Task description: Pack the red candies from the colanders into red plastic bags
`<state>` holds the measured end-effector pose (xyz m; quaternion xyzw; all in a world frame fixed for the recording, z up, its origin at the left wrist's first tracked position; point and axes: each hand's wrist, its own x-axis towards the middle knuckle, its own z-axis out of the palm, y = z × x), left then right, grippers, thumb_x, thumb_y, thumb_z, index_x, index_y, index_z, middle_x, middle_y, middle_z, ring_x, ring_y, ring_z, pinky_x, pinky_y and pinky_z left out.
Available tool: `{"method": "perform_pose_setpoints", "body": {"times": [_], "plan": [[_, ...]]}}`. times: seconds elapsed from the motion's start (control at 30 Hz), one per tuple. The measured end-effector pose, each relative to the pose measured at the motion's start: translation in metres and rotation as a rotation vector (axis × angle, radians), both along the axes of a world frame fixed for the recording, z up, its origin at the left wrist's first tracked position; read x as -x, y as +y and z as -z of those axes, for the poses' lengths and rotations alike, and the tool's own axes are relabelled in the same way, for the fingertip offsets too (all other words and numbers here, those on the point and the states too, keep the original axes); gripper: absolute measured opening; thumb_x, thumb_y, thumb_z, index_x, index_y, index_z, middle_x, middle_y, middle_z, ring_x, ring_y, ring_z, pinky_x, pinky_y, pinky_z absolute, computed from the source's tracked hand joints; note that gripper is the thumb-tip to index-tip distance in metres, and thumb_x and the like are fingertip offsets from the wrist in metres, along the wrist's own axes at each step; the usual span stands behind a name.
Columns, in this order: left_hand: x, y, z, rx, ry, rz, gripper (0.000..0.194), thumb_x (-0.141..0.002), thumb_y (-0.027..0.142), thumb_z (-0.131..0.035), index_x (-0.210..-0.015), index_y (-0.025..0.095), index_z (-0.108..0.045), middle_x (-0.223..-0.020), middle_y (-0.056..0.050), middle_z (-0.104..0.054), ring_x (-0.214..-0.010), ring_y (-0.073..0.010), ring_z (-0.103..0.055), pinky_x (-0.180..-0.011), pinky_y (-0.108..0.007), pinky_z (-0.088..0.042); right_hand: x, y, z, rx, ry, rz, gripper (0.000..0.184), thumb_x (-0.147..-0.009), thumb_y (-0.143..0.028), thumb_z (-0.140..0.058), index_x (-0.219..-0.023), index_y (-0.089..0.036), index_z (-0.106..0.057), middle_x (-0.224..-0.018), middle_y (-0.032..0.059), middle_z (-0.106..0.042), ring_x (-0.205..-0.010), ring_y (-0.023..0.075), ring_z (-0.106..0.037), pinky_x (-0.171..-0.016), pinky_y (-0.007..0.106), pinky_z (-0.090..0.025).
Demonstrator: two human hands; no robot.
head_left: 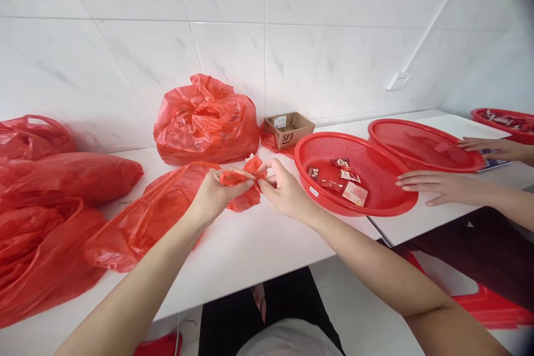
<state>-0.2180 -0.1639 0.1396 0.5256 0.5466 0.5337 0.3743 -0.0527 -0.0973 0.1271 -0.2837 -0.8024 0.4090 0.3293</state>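
In the middle of the head view, my left hand (214, 194) and my right hand (286, 189) are close together, both with fingers pinched on a small, crumpled red bag (244, 199). Its exact material is hard to tell. A limp red plastic bag (146, 222) lies beside and partly behind my left hand. To the right of my right hand stands a red plastic basket (334, 144) with several small wrapped packets (332, 184) and a pale square packet (355, 193) inside.
A full red plastic bag (206, 122) and a small cardboard box (287, 130) stand by the tiled wall. More red bags (41, 233) fill the left. At right, another person's hands (442, 186) touch the near basket and a second red basket (417, 144).
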Motion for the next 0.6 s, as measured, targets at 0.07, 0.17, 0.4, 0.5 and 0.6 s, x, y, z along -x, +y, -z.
{"method": "perform_pose_setpoints", "body": {"times": [0.07,0.17,0.4,0.5,0.6], "plan": [[0.004,-0.004,-0.001,0.0,0.197,-0.023,0.015,-0.077,0.031,-0.071,-0.083,0.018,-0.072,-0.087,-0.005,-0.072,-0.08,-0.0203,-0.066,-0.076,-0.032,-0.05,0.0,0.005,0.002,-0.132,0.015,-0.002,0.021,-0.084,-0.02,-0.054,-0.104,-0.024,-0.05,-0.078,-0.0033,-0.061,-0.067,0.0131,-0.057,-0.062,0.027,-0.043],[0.009,-0.007,0.002,-0.078,0.397,0.032,0.011,-0.082,0.028,-0.064,-0.087,0.02,-0.069,-0.091,-0.004,-0.07,-0.087,-0.0205,-0.066,-0.08,-0.032,-0.048,0.002,0.012,0.003,-0.236,0.09,-0.113,0.031,-0.081,-0.012,-0.053,-0.11,-0.023,-0.054,-0.11,0.0034,-0.063,-0.094,0.015,-0.06,-0.078,0.03,-0.047],[0.008,-0.009,0.019,-0.36,0.807,-0.174,0.017,-0.077,0.011,-0.053,-0.088,0.023,-0.057,-0.087,-0.002,-0.063,-0.079,-0.0183,-0.06,-0.068,-0.028,-0.044,0.015,-0.002,0.021,0.259,0.215,-0.143,0.024,-0.08,-0.019,-0.063,-0.101,-0.021,-0.051,-0.075,-0.004,-0.06,-0.069,0.0121,-0.062,-0.07,0.029,-0.053],[0.008,-0.013,0.021,-0.456,0.836,-0.186,0.018,-0.081,0.01,-0.052,-0.092,0.023,-0.058,-0.09,-0.003,-0.063,-0.081,-0.0173,-0.059,-0.069,-0.027,-0.044,0.015,-0.001,0.022,0.534,0.281,-0.269,0.034,-0.082,-0.034,-0.067,-0.108,-0.02,-0.051,-0.071,-0.0041,-0.06,-0.063,0.0131,-0.065,-0.064,0.029,-0.056],[0.011,-0.022,0.015,-0.5,0.844,-0.175,0.012,-0.085,0.013,-0.054,-0.09,0.023,-0.06,-0.09,-0.003,-0.063,-0.08,-0.0162,-0.058,-0.068,-0.026,-0.043,0.014,0.004,0.015,0.618,0.252,-0.371,0.035,-0.084,-0.044,-0.066,-0.104,-0.017,-0.059,-0.076,-0.0005,-0.063,-0.06,0.0111,-0.065,-0.057,0.024,-0.055]]}}
